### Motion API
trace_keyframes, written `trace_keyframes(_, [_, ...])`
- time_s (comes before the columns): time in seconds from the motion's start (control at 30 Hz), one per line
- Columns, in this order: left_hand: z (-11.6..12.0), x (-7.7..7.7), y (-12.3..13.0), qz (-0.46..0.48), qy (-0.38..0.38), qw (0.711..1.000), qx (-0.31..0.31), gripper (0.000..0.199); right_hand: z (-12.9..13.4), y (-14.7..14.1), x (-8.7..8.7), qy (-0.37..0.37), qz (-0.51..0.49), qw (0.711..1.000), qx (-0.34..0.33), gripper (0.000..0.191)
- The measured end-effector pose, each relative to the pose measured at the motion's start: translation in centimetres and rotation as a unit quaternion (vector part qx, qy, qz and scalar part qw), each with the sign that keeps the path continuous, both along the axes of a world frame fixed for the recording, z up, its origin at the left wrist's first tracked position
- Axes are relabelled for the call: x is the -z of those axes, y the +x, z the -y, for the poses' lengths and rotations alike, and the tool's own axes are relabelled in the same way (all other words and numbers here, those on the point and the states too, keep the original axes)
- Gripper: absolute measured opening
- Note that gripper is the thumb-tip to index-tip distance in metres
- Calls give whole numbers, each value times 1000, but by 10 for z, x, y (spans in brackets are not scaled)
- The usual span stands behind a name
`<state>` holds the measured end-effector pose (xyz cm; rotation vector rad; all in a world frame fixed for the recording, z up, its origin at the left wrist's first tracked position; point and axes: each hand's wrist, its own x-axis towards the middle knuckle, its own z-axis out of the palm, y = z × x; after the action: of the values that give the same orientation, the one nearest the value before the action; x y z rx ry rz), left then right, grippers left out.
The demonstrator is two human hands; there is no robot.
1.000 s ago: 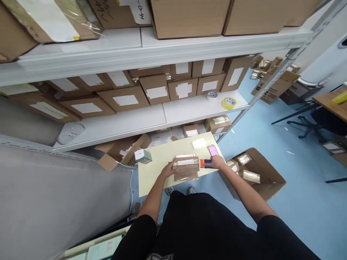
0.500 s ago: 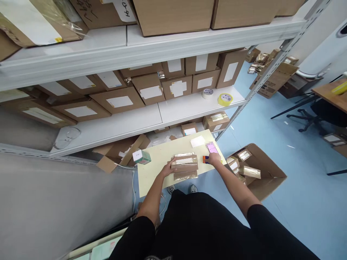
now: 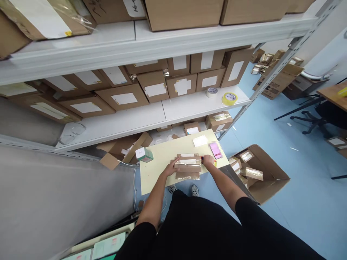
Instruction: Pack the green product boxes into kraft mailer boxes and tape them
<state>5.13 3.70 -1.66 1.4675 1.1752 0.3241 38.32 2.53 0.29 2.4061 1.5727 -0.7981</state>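
Observation:
A small cardboard box (image 3: 188, 168) with clear tape and a white label lies on the pale yellow table (image 3: 153, 178). My left hand (image 3: 171, 168) grips its left end, thumb and fingers bent over the edge. In my right hand (image 3: 208, 160) is a small orange and dark-blue tool that looks like a box cutter (image 3: 202, 158); most of it is hidden by the fingers. The cutter's tip is at the box's right end, and I cannot tell whether it touches. A phone (image 3: 216, 150) with a pink screen lies beyond my right hand.
A green and white carton (image 3: 144, 154) stands on the table's left, a white paper (image 3: 200, 141) at the back. A shelf (image 3: 184, 112) with boxes and tape rolls (image 3: 229, 98) rises behind. An open carton (image 3: 267, 173) of small boxes sits at right.
My right hand has moved left with the box cutter, from beside the phone to the box's right end. My left hand stays on the box. The view has shifted slightly.

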Motion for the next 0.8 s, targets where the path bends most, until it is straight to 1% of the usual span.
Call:
trace_keyframes(0.07, [1, -2, 0, 3, 0, 1000, -3, 104, 11, 3, 9, 0, 8, 999, 34, 39])
trace_keyframes(0.1, [2, -4, 0, 6, 0, 1000, -8, 104, 17, 6, 14, 11, 4, 997, 77, 44])
trace_keyframes(0.13, [3, -5, 1, 11, -1, 1000, -13, 104, 22, 9, 20, 23, -3, 994, 107, 46])
trace_keyframes(0.2, [5, -9, 6, 14, -7, 999, -31, 101, 30, 16, 30, 45, -23, 990, 133, 43])
trace_keyframes(0.27, [8, -12, 17, 5, -4, 997, -77, 88, 35, 21, 36, 55, -46, 990, 121, 38])
trace_keyframes(0.37, [15, -13, 41, -15, 51, 983, -178, 59, 38, 24, 37, 55, -66, 990, 110, 33])
trace_keyframes(0.43, [20, -12, 56, -24, 91, 967, -236, 49, 38, 22, 33, 63, -65, 989, 118, 31])
trace_keyframes(0.47, [22, -10, 62, -28, 102, 960, -258, 47, 38, 20, 31, 75, -66, 987, 123, 31])
trace_keyframes(0.53, [23, -7, 68, -27, 107, 952, -285, 53, 38, 11, 26, 110, -107, 978, 141, 36])
trace_keyframes(0.6, [23, -3, 68, -16, 106, 951, -290, 63, 39, -3, 23, 137, -207, 956, 156, 43])
trace_keyframes(0.67, [21, 0, 65, -6, 101, 953, -285, 71, 42, -20, 22, 153, -298, 929, 154, 51])
trace_keyframes(0.73, [18, 3, 60, -1, 88, 959, -270, 76, 44, -35, 23, 172, -313, 922, 150, 59])
trace_keyframes(0.8, [17, 5, 54, 7, 68, 966, -248, 82, 46, -44, 24, 193, -289, 924, 158, 61])
